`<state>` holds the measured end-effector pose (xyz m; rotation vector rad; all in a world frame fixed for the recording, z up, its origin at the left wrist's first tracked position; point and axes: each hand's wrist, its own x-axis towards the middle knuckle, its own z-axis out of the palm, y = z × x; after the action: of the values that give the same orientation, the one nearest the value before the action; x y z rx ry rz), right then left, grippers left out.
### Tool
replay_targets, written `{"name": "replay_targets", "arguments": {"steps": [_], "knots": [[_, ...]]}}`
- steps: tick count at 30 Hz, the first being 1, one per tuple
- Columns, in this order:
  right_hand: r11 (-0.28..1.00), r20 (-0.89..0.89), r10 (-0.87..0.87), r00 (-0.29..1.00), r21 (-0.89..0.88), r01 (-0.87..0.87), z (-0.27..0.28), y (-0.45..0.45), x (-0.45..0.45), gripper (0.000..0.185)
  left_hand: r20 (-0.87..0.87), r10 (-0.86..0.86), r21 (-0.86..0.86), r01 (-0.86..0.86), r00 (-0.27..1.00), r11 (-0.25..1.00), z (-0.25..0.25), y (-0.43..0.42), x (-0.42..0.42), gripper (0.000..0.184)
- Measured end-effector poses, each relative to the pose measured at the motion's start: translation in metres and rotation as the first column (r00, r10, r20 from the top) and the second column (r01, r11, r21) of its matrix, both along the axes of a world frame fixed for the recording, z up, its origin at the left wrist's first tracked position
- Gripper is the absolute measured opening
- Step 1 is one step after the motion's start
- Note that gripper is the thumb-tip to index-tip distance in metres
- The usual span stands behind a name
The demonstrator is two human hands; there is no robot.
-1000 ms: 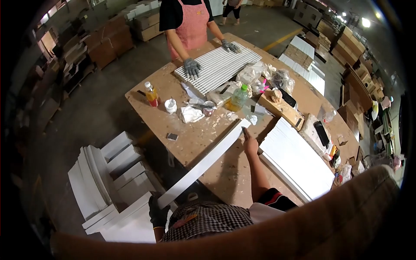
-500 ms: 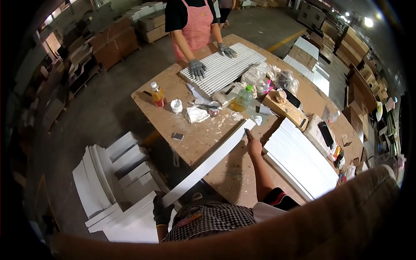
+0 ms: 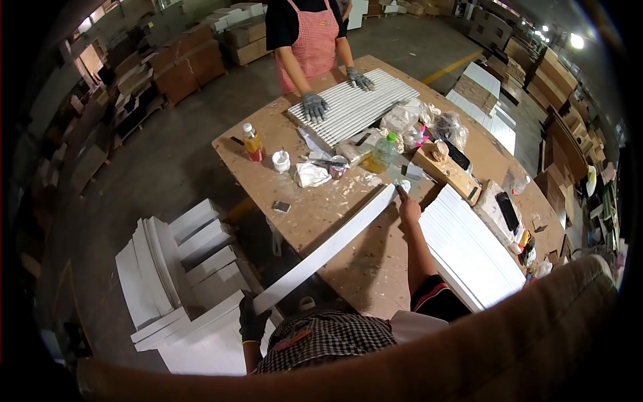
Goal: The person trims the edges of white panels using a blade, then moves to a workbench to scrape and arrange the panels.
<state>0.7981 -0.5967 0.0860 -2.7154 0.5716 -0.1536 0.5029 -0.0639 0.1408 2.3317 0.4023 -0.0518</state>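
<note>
A long white board (image 3: 328, 246) slants from my lap side up across the table's near edge. My left hand (image 3: 253, 321), in a dark glove, is closed on its lower end. Bare, my right hand (image 3: 409, 206) is at the board's far end, its fingers closed around something dark and small that I cannot make out. To the right of that hand lies a stack of white strips (image 3: 465, 244). Just beyond the board's tip is a crumpled white scrap (image 3: 404, 185).
Across the brown table (image 3: 268, 120), a co-worker's gloved hands rest on a ribbed white panel (image 3: 355, 104). Bottles, a white cup (image 3: 280, 161), plastic bags and a phone (image 3: 507, 211) lie about. White boards (image 3: 151, 268) are stacked at lower left.
The view has shifted, so the table and its items sit further right. My right hand has moved slightly at the board's far end; my left hand still holds the lower end.
</note>
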Motion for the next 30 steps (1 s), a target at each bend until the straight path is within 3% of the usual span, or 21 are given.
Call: {"name": "replay_targets", "arguments": {"steps": [5, 8, 11, 13, 15, 18, 22, 26, 30], "knots": [[1.0, 0.002, 0.005, 1.0, -0.026, -0.005, 0.009, -0.007, 0.005, 0.053, 0.005, 0.006, 0.004, -0.006, 1.0, 1.0, -0.005, 0.001, -0.001, 0.074], [0.997, -0.016, 0.049, 0.999, -0.065, -0.05, -0.042, -0.039, 0.017, 0.057, 0.036, -0.015, 0.041, 0.014, 0.999, 0.999, -0.007, 0.004, -0.002, 0.076], [0.994, 0.15, -0.073, 0.986, 0.088, 0.06, -0.033, -0.024, 0.006, 0.053, 0.135, -0.116, 0.114, 0.101, 0.984, 0.988, -0.019, 0.009, -0.005, 0.077], [0.936, 0.101, -0.166, 0.981, 0.328, 0.124, -0.02, -0.003, -0.01, 0.047, 0.172, -0.149, 0.065, 0.139, 0.974, 0.988, -0.033, 0.018, -0.006, 0.079], [0.983, 0.148, -0.081, 0.986, 0.173, 0.055, -0.01, 0.028, -0.036, 0.046, 0.136, -0.125, 0.043, 0.12, 0.983, 0.992, -0.026, 0.014, -0.004, 0.079], [0.974, 0.094, 0.061, 0.994, 0.211, -0.08, -0.008, 0.067, -0.066, 0.045, 0.073, -0.09, 0.047, 0.087, 0.993, 0.995, -0.01, 0.006, 0.001, 0.079], [0.992, 0.06, -0.014, 0.998, 0.125, 0.006, -0.001, 0.059, -0.046, 0.044, 0.033, -0.077, 0.059, 0.075, 0.997, 0.995, -0.002, 0.002, 0.001, 0.079], [0.976, 0.085, -0.15, 0.985, 0.169, 0.134, -0.006, 0.027, -0.006, 0.044, 0.01, -0.075, 0.066, 0.074, 0.997, 0.995, 0.004, -0.001, 0.004, 0.079], [0.994, 0.076, -0.002, 0.997, 0.113, -0.007, -0.022, 0.037, -0.001, 0.045, -0.005, -0.062, 0.071, 0.062, 0.998, 0.996, 0.006, -0.004, 0.006, 0.078]]}}
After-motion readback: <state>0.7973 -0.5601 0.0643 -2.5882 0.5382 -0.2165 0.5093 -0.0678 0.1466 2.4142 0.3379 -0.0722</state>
